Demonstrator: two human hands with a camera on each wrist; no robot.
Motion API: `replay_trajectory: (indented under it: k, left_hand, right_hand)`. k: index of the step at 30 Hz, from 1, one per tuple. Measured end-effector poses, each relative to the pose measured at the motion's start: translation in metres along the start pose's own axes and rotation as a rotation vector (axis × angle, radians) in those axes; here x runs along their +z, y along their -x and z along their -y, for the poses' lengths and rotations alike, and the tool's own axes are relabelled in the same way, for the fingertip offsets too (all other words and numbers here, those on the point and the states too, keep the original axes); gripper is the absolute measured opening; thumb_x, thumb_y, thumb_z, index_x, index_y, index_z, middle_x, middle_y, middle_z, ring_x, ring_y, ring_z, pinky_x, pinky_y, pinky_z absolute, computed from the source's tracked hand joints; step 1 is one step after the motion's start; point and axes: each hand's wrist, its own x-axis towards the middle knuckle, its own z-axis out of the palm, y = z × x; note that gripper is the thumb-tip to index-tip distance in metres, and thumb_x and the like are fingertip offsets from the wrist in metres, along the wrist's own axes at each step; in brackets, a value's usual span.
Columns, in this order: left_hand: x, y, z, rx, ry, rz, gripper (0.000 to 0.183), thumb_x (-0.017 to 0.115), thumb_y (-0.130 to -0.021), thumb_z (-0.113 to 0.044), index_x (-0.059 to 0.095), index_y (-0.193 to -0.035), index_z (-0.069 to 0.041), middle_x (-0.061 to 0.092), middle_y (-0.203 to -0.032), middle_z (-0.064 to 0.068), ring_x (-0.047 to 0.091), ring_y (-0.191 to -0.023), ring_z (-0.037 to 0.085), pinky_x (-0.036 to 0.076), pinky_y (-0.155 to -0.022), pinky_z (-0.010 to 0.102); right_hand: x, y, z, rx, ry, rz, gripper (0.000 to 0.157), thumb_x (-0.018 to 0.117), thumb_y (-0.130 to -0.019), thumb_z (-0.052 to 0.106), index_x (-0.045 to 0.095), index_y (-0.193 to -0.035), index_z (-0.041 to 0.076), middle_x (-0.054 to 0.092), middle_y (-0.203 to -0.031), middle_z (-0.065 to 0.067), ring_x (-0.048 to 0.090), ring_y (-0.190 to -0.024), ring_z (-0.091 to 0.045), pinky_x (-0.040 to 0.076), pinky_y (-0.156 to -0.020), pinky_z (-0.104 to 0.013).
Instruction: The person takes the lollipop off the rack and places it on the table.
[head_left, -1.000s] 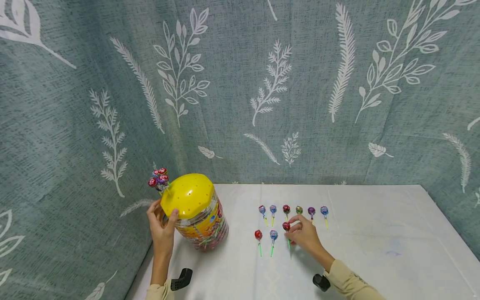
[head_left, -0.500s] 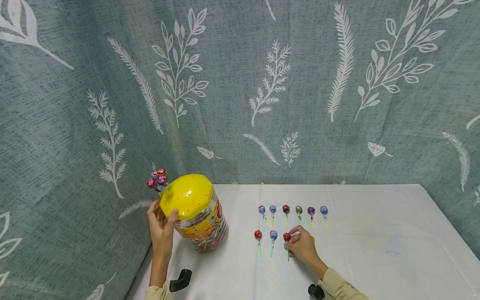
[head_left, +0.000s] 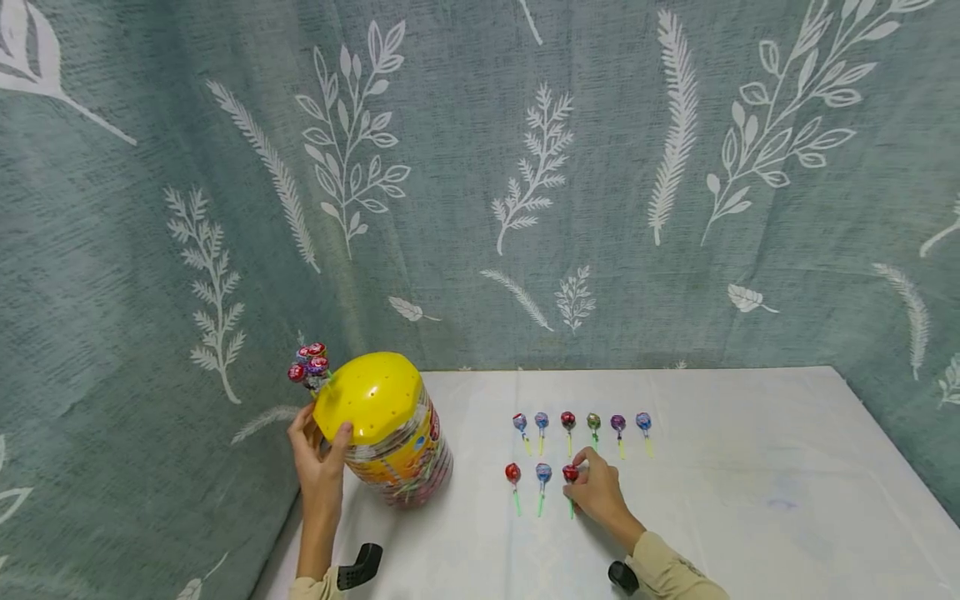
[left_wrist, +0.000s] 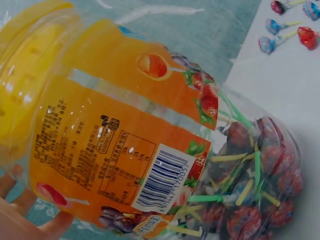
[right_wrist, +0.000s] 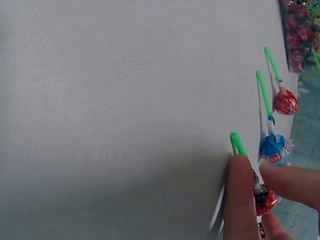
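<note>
My left hand [head_left: 322, 475] grips a clear plastic candy jar [head_left: 405, 467] near its yellow lid [head_left: 375, 396], tilting it on the left of the table. In the left wrist view, lollipops [left_wrist: 242, 222] fill the jar's lower end behind its orange label. A bunch of lollipops [head_left: 310, 364] sticks out at the lid's far left edge. My right hand [head_left: 602, 493] pinches a red lollipop [head_left: 570, 473] with a green stick at the table surface. Left of it lie a blue lollipop [head_left: 543, 472] and another red lollipop [head_left: 512, 473], in a row.
Farther back, a row of several lollipops, including a purple one [head_left: 618, 422], lies side by side on the white table [head_left: 735, 483]. A patterned curtain [head_left: 450, 192] hangs behind the table and along the left. Black wrist devices [head_left: 360, 567] sit by both sleeves.
My right hand has brought the red lollipop nearer to me, down into line with the front row. My left hand keeps its hold on the jar; the view has shifted slightly.
</note>
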Motion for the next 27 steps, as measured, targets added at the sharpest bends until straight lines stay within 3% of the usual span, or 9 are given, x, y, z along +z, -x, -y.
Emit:
replay_trajectory:
  k: [5, 12, 18, 23, 27]
  left_hand:
    - [0.002, 0.005, -0.014, 0.003, 0.002, -0.004, 0.066, 0.059, -0.089, -0.013, 0.025, -0.145, -0.009, 0.033, -0.141, 0.005, 0.031, -0.13, 0.024, 0.026, -0.101, 0.041]
    - [-0.002, -0.001, 0.01, 0.0, -0.013, -0.03, 0.066, 0.06, -0.088, -0.015, 0.027, -0.146, -0.019, 0.034, -0.139, -0.003, 0.033, -0.127, 0.017, 0.027, -0.098, 0.038]
    - [-0.002, -0.002, 0.015, 0.018, -0.01, -0.025, 0.067, 0.06, -0.088, -0.014, 0.026, -0.146, -0.019, 0.034, -0.139, -0.003, 0.033, -0.127, 0.016, 0.028, -0.097, 0.037]
    - [-0.002, -0.001, 0.009, 0.013, -0.014, -0.022, 0.066, 0.06, -0.089, -0.014, 0.026, -0.145, -0.017, 0.035, -0.137, -0.004, 0.034, -0.126, 0.016, 0.029, -0.096, 0.035]
    - [0.001, 0.004, -0.006, 0.029, -0.002, -0.016, 0.064, 0.059, -0.089, -0.012, 0.027, -0.144, -0.011, 0.035, -0.136, 0.0, 0.034, -0.125, 0.017, 0.03, -0.096, 0.032]
  right_hand:
    - [-0.002, 0.002, 0.004, 0.016, 0.007, 0.03, 0.035, 0.074, -0.072, -0.003, 0.051, -0.1, -0.002, 0.053, -0.053, 0.0, 0.053, -0.039, -0.017, 0.044, -0.052, -0.03]
    - [-0.008, 0.001, 0.008, 0.038, 0.035, 0.02, 0.036, 0.073, -0.075, -0.001, 0.051, -0.103, -0.002, 0.053, -0.055, -0.001, 0.052, -0.042, -0.016, 0.042, -0.049, -0.028]
    - [-0.015, -0.008, 0.018, 0.007, 0.042, -0.021, 0.034, 0.074, -0.075, -0.002, 0.053, -0.102, -0.002, 0.053, -0.063, -0.005, 0.05, -0.043, -0.013, 0.043, -0.042, -0.027]
    - [-0.02, -0.015, 0.032, -0.051, 0.007, -0.006, 0.031, 0.074, -0.074, -0.003, 0.055, -0.099, -0.001, 0.055, -0.066, -0.005, 0.052, -0.044, -0.015, 0.045, -0.042, -0.028]
    - [-0.023, -0.019, 0.045, -0.08, -0.013, 0.019, 0.028, 0.075, -0.074, 0.0, 0.058, -0.095, 0.005, 0.057, -0.069, -0.003, 0.053, -0.051, -0.014, 0.045, -0.046, -0.028]
